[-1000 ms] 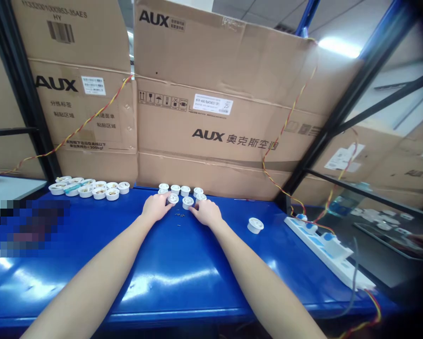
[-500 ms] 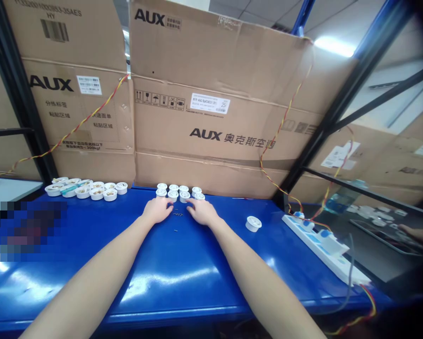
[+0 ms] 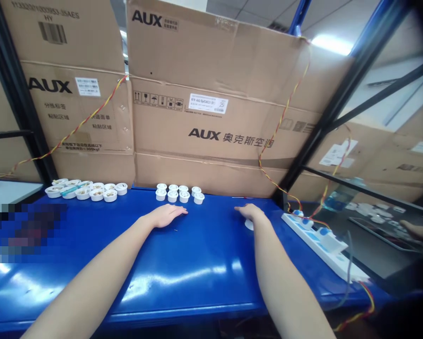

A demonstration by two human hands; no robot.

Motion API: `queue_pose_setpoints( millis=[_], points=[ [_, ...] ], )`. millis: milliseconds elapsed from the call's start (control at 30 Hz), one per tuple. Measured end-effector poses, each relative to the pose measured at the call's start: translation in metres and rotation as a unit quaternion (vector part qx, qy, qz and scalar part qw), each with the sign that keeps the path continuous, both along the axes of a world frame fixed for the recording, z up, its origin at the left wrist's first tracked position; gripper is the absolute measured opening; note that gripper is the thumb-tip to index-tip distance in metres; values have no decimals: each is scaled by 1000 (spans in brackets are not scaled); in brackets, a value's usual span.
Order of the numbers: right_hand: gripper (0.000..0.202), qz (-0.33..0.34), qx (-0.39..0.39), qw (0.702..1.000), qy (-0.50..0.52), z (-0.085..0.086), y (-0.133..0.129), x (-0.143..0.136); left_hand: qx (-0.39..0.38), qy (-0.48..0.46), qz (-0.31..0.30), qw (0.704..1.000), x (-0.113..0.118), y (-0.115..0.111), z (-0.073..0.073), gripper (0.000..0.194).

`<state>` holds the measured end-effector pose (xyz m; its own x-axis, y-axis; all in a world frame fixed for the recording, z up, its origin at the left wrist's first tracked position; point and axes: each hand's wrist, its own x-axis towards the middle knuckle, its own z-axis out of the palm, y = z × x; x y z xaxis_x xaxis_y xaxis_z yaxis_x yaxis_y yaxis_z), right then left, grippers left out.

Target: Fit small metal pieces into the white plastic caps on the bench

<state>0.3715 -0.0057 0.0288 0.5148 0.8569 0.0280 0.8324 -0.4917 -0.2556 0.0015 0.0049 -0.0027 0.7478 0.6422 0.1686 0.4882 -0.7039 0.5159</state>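
Observation:
My left hand [image 3: 168, 215] rests low over the blue tabletop [image 3: 197, 263], fingers stretched out to the right and holding nothing that shows. Just in front of its fingertips are several small white round tubs [image 3: 172, 197] with lids, set in two rows. One tiny metal piece [image 3: 175, 230] lies nearer to me, below that hand. On the right, my right hand [image 3: 251, 213] reaches over a single white tub [image 3: 249, 225], with a finger extended to the left. It covers most of that tub, and whether they touch is hidden.
At the back left stand several white tubs [image 3: 97, 194] with small brownish parts inside. A white power strip [image 3: 321, 242] runs along the right edge, near a black rack post [image 3: 303, 157]. Tall cardboard [image 3: 204, 117] walls the back. Another person's hand [image 3: 414, 230] shows at far right.
My right hand has moved right, from the tub rows to the lone tub. My left hand has shifted slightly right and toward me; the cluster of small dark pieces no longer shows.

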Motion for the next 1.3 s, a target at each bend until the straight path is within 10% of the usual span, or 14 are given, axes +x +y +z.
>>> queue_pose_setpoints(
  millis=[333, 500, 767, 1167, 1300],
  points=[
    [55, 161, 61, 985, -29, 18, -2, -84, -136, -113, -9, 984, 0, -2, 10, 49],
    [54, 230, -91, 968, 50, 24, -13, -86, -95, -63, -27, 993, 1, -4, 11, 39],
    [39, 391, 45, 916, 82, 1, -11, -138, -15, -24, -79, 996, 4, -4, 6, 59],
    [77, 438, 86, 882, 153, -10, -4, -131, -51, -107, 32, 992, 5, -1, 3, 32],
    [56, 460, 132, 866, 142, -11, -4, -134, -70, -133, 59, 987, 5, 2, 3, 34]
  ],
)
